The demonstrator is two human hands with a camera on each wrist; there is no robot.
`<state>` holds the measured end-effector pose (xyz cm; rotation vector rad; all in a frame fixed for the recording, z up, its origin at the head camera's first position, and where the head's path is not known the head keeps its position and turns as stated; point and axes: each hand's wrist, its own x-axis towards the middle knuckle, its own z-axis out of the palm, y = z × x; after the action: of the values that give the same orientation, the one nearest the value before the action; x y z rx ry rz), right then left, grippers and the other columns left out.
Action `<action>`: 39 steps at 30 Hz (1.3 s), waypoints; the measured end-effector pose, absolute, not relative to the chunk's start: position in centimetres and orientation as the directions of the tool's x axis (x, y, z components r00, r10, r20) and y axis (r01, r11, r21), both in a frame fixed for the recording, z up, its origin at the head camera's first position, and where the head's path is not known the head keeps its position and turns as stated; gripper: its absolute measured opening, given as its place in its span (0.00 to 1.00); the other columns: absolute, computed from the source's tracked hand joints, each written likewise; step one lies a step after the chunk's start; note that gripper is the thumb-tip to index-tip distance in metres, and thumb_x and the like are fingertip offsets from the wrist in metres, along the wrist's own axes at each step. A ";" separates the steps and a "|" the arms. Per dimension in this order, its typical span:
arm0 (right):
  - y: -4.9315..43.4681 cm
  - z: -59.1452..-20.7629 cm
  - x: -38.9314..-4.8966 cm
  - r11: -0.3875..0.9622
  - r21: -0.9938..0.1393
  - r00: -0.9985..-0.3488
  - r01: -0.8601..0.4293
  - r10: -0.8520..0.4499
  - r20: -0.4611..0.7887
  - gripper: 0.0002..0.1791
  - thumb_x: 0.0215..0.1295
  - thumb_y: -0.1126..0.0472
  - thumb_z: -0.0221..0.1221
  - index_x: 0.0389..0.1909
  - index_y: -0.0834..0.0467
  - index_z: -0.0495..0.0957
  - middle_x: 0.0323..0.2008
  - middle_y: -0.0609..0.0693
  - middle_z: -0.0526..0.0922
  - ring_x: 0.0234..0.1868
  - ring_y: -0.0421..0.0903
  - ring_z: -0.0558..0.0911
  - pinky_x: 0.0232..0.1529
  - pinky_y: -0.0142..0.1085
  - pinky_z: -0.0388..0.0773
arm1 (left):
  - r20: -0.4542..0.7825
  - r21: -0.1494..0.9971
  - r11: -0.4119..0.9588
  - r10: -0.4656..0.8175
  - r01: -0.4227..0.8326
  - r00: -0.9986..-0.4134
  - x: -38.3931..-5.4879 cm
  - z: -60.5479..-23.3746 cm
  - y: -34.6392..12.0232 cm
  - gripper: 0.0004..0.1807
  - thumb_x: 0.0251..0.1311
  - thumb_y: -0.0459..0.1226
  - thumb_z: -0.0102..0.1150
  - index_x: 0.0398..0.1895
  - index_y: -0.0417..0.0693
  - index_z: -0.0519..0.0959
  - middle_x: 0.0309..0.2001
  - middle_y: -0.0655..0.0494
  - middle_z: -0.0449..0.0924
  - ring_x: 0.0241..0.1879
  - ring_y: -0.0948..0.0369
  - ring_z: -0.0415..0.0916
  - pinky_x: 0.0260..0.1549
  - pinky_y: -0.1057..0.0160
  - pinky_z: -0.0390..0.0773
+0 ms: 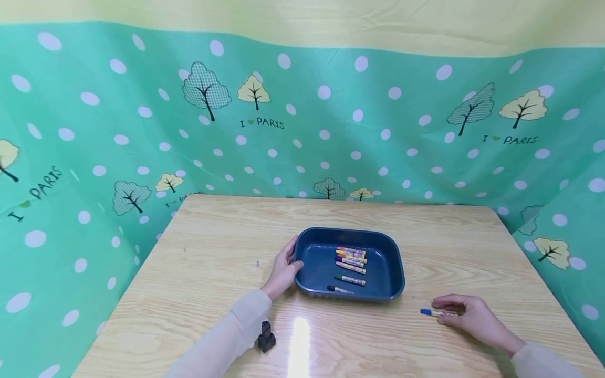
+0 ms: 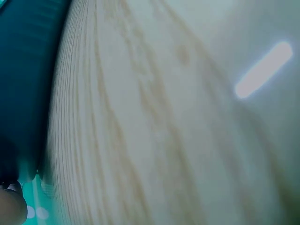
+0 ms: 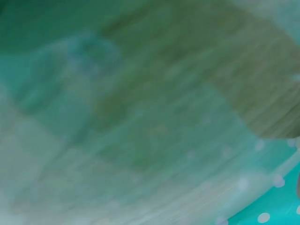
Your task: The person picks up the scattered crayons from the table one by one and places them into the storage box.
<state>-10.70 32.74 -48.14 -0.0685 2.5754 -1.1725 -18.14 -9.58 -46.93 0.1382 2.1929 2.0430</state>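
A dark blue rectangular tray (image 1: 394, 262) with raised walls sits mid-table in the head view. My left hand (image 1: 283, 270) grips its left wall, thumb over the rim and fingers outside. In the left wrist view the tray's outer side (image 2: 28, 84) fills the left edge, with a fingertip (image 2: 13, 205) below it. Several crayons lie inside, among them a green crayon (image 1: 351, 280) and a black crayon (image 1: 340, 290) nearer the front wall. To the tray's right, my right hand (image 1: 477, 317) pinches a blue crayon (image 1: 427, 312) between thumb and fingers, low over the table. The right wrist view is blurred.
A small black object (image 1: 267, 337) shows beside the left sleeve. The wood-grain table (image 1: 227, 231) ends at a green dotted curtain (image 1: 302, 131) along the back and sides. A bright light reflection lies on the tabletop in front of the tray.
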 end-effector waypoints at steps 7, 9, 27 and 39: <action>32.3 -48.0 -10.5 0.728 -0.682 -0.965 0.066 -0.126 -0.228 0.14 0.51 0.62 0.64 0.40 0.61 0.81 0.37 0.51 0.85 0.33 0.32 0.80 0.33 0.24 0.78 | -0.028 0.996 0.087 0.145 -0.015 -0.989 -19.0 -49.0 -9.5 0.38 0.54 0.21 0.44 0.71 0.43 0.50 0.70 0.44 0.50 0.68 0.48 0.53 0.64 0.51 0.58; 32.2 -47.9 -10.6 0.731 -0.679 -0.965 0.066 -0.128 -0.231 0.14 0.51 0.62 0.64 0.40 0.61 0.81 0.37 0.51 0.84 0.32 0.32 0.80 0.33 0.24 0.78 | -0.022 0.995 0.096 0.140 -0.009 -0.990 -19.0 -49.1 -9.5 0.38 0.54 0.21 0.44 0.71 0.43 0.50 0.70 0.44 0.51 0.67 0.48 0.53 0.64 0.50 0.59; 31.6 -43.2 -13.6 0.741 -0.670 -0.988 -0.043 -0.131 -0.082 0.14 0.53 0.60 0.63 0.41 0.61 0.82 0.41 0.57 0.84 0.34 0.28 0.78 0.32 0.26 0.79 | 0.006 0.999 0.050 0.177 0.015 -0.984 -17.7 -46.0 -9.4 0.37 0.52 0.19 0.42 0.69 0.32 0.47 0.69 0.34 0.49 0.66 0.42 0.52 0.64 0.47 0.56; 29.6 -40.3 -16.0 0.695 -0.714 -0.992 -0.086 -0.130 -0.007 0.21 0.54 0.50 0.62 0.45 0.60 0.81 0.44 0.58 0.82 0.36 0.24 0.77 0.34 0.25 0.79 | -0.002 0.999 0.052 0.171 0.007 -0.985 -17.9 -46.3 -9.6 0.38 0.52 0.19 0.42 0.69 0.34 0.48 0.69 0.36 0.49 0.67 0.43 0.52 0.64 0.47 0.56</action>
<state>-16.02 29.58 -40.34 -0.1806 2.8397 -1.1915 -17.93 -9.60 -46.31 0.1865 2.1875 2.0763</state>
